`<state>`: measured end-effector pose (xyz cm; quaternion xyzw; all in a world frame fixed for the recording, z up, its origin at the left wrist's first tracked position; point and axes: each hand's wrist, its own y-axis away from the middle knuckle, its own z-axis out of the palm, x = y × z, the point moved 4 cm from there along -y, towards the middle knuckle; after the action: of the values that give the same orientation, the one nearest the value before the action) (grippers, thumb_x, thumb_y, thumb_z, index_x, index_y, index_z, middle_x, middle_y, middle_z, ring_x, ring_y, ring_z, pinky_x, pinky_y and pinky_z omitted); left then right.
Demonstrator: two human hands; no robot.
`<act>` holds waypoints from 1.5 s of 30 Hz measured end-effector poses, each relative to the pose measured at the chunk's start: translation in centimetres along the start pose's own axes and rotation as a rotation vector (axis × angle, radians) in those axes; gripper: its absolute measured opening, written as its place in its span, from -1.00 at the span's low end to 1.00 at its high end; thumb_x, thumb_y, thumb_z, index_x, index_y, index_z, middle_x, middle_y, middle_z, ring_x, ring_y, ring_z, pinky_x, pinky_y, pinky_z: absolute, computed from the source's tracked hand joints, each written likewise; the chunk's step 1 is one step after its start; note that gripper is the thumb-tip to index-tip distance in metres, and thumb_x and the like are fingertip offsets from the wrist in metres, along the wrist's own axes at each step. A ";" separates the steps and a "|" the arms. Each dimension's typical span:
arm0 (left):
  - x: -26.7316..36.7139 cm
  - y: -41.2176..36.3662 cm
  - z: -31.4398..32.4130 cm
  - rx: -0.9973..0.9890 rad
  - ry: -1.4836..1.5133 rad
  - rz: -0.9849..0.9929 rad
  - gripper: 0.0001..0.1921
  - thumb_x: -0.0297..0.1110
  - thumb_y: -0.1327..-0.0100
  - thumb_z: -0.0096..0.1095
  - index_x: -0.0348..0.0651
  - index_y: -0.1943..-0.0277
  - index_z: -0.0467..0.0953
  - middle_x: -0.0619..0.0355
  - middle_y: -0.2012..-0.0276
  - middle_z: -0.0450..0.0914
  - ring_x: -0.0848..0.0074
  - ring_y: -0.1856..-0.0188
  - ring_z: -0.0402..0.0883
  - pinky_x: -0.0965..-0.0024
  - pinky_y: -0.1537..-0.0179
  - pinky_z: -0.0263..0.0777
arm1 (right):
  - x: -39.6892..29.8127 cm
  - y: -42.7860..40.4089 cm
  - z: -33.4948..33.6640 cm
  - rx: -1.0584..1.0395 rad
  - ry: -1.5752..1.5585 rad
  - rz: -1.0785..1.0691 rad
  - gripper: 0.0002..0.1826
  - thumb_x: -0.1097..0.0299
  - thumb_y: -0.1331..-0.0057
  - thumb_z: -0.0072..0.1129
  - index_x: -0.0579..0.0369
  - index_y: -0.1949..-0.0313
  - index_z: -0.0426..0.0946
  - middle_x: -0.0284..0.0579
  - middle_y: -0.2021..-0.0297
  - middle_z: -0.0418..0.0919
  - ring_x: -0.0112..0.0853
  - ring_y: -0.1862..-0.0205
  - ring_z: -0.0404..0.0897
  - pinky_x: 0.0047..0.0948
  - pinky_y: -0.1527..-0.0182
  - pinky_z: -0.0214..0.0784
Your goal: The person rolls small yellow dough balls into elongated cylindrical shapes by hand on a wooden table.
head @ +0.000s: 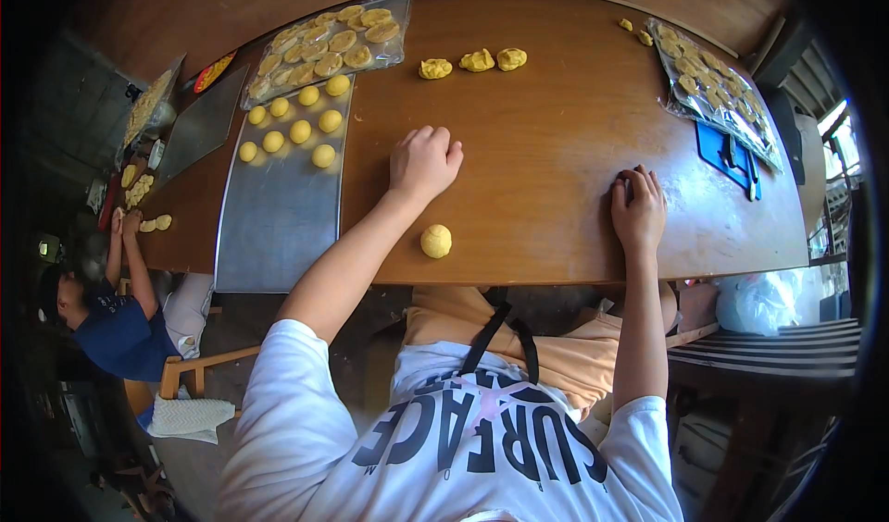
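Observation:
My left hand [426,164] rests palm down on the brown wooden table [528,140], its fingers curled under. Whatever may be beneath that palm is hidden. Farther right, my right hand [639,206] lies with bent fingertips on the tabletop; a dark gap shows between thumb and fingers, with nothing visible in it. One yellow dough ball [436,241] sits near the front edge, between my forearms. Beyond my left hand are three rough dough lumps [476,60] in a row. Several smooth dough balls [300,131] stand on a metal sheet [278,209] to the left.
Flat dough rounds lie on a plastic-covered tray [330,43] at back left and another tray [715,81] at back right. Beside the latter is a blue board [715,148] with knives [752,175]. At far left, a seated person [125,327] handles dough.

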<state>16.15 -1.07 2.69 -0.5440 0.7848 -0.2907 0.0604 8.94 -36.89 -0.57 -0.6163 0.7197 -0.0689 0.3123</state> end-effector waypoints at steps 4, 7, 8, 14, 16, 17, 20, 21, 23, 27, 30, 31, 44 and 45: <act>0.0 0.4 -1.8 0.174 -0.054 0.157 -0.67 -0.24 -0.28 0.42 -0.17 0.48 0.43 0.07 0.53 0.51 0.13 0.41 0.56 0.06 0.32 0.48 | -0.3 0.1 0.0 -0.010 -0.014 -0.011 -0.75 0.22 -0.39 0.22 0.00 0.03 0.71 0.08 -0.23 0.63 0.10 -0.37 0.48 0.01 -0.41 0.25; -0.5 -0.1 -2.3 0.218 -0.054 0.180 -0.63 -0.24 -0.32 0.41 -0.18 0.52 0.42 0.04 0.54 0.50 0.12 0.40 0.55 0.06 0.34 0.45 | -0.2 -0.1 -0.1 0.004 -0.035 -0.005 -0.75 0.23 -0.38 0.23 0.01 0.04 0.71 0.09 -0.23 0.63 0.12 -0.36 0.48 0.00 -0.41 0.25; -0.3 0.7 -2.2 0.127 0.072 0.155 -0.61 -0.25 -0.35 0.39 -0.20 0.55 0.41 0.02 0.55 0.48 0.11 0.40 0.54 0.07 0.32 0.45 | 0.1 0.4 -0.3 0.002 -0.036 -0.011 -0.75 0.24 -0.38 0.24 0.02 0.03 0.71 0.10 -0.23 0.63 0.12 -0.36 0.49 0.00 -0.41 0.26; -0.4 2.1 -1.6 -0.202 0.218 -0.119 -0.37 -0.09 -0.50 0.18 -0.27 0.73 0.50 -0.12 0.70 0.51 -0.02 0.63 0.57 0.02 0.48 0.46 | -0.2 0.0 -0.6 -0.017 -0.063 -0.009 -0.78 0.29 -0.39 0.25 0.08 0.06 0.72 0.14 -0.18 0.65 0.14 -0.34 0.50 0.02 -0.37 0.30; -0.1 1.4 -1.4 -0.213 0.155 -0.164 -0.37 -0.09 -0.49 0.18 -0.25 0.73 0.49 -0.10 0.70 0.52 -0.01 0.62 0.57 0.02 0.49 0.46 | -0.1 0.1 -0.6 0.017 -0.099 -0.019 -0.81 0.32 -0.39 0.25 0.10 0.10 0.72 0.16 -0.16 0.66 0.14 -0.33 0.51 0.03 -0.36 0.31; 0.0 1.0 -1.3 -0.218 0.091 -0.199 -0.37 -0.08 -0.49 0.18 -0.24 0.73 0.48 -0.08 0.70 0.52 0.00 0.62 0.57 0.03 0.49 0.46 | -0.1 0.0 -0.4 0.001 -0.101 -0.020 -0.81 0.32 -0.39 0.25 0.10 0.10 0.72 0.16 -0.16 0.66 0.14 -0.33 0.51 0.03 -0.36 0.31; 0.0 0.3 -0.7 -0.173 0.086 -0.120 -0.42 -0.12 -0.45 0.24 -0.20 0.72 0.45 -0.02 0.70 0.51 0.05 0.60 0.56 0.05 0.49 0.44 | -0.7 -0.3 -0.6 0.008 -0.072 -0.042 -0.85 0.36 -0.39 0.25 0.12 0.15 0.71 0.15 -0.13 0.68 0.14 -0.29 0.54 0.04 -0.34 0.33; -0.6 0.1 -0.2 -0.182 0.080 -0.135 -0.42 -0.12 -0.45 0.24 -0.20 0.72 0.45 -0.02 0.70 0.51 0.05 0.60 0.56 0.05 0.49 0.44 | -0.7 -0.3 -0.5 -0.008 -0.079 -0.046 -0.85 0.36 -0.39 0.25 0.12 0.15 0.71 0.15 -0.13 0.68 0.14 -0.29 0.54 0.04 -0.34 0.33; -0.5 -0.4 0.1 -0.027 0.112 0.075 -0.54 -0.19 -0.38 0.32 -0.16 0.64 0.43 0.04 0.65 0.48 0.11 0.54 0.53 0.07 0.45 0.43 | -0.1 -0.4 -0.5 0.002 -0.070 -0.058 -0.85 0.36 -0.39 0.26 0.13 0.15 0.71 0.12 -0.12 0.69 0.13 -0.27 0.55 0.02 -0.32 0.34; -1.0 -3.3 1.9 -0.003 0.066 0.009 -0.66 -0.21 -0.31 0.36 -0.12 0.53 0.46 0.08 0.51 0.51 0.14 0.30 0.56 0.01 0.22 0.46 | -0.5 -1.0 -0.5 0.020 0.033 -0.061 -0.83 0.35 -0.38 0.28 0.16 0.16 0.71 0.02 -0.07 0.72 0.07 -0.18 0.60 0.00 -0.26 0.39; -1.6 -5.2 3.6 0.086 0.002 0.020 -0.65 -0.17 -0.33 0.32 -0.14 0.53 0.48 0.05 0.49 0.56 0.11 0.29 0.59 0.01 0.21 0.48 | 0.3 -1.0 0.4 0.037 0.005 -0.059 -0.83 0.34 -0.36 0.29 0.16 0.17 0.71 -0.03 -0.07 0.72 0.02 -0.16 0.60 -0.04 -0.24 0.40; -1.8 -5.4 3.9 0.089 0.001 0.016 -0.65 -0.17 -0.33 0.32 -0.14 0.53 0.48 0.05 0.49 0.56 0.11 0.29 0.59 0.01 0.21 0.48 | 0.5 -1.0 0.2 0.037 -0.021 -0.037 -0.83 0.33 -0.36 0.30 0.15 0.17 0.72 -0.03 -0.06 0.72 0.01 -0.17 0.60 -0.04 -0.23 0.41; -5.5 -1.9 -0.5 -0.298 0.171 -0.585 -0.53 0.10 -0.48 0.17 -0.20 0.25 0.65 0.03 0.28 0.74 0.27 0.18 0.73 0.21 0.13 0.56 | 0.9 -0.1 -0.6 0.047 -0.108 0.014 -0.81 0.29 -0.36 0.28 0.10 0.16 0.74 0.03 -0.09 0.72 0.04 -0.25 0.58 -0.05 -0.35 0.33; -5.1 -1.0 -1.0 -0.292 0.167 -0.583 -0.53 0.10 -0.48 0.17 -0.20 0.25 0.65 0.03 0.28 0.74 0.27 0.18 0.73 0.21 0.13 0.56 | 0.8 -0.1 -0.5 0.043 -0.110 0.015 -0.81 0.29 -0.36 0.27 0.10 0.16 0.74 0.02 -0.09 0.71 0.04 -0.26 0.57 -0.05 -0.36 0.32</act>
<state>18.60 3.65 2.90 -0.7229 0.6317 -0.2236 -0.1684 8.70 -37.77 -0.39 -0.6068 0.7044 -0.0481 0.3650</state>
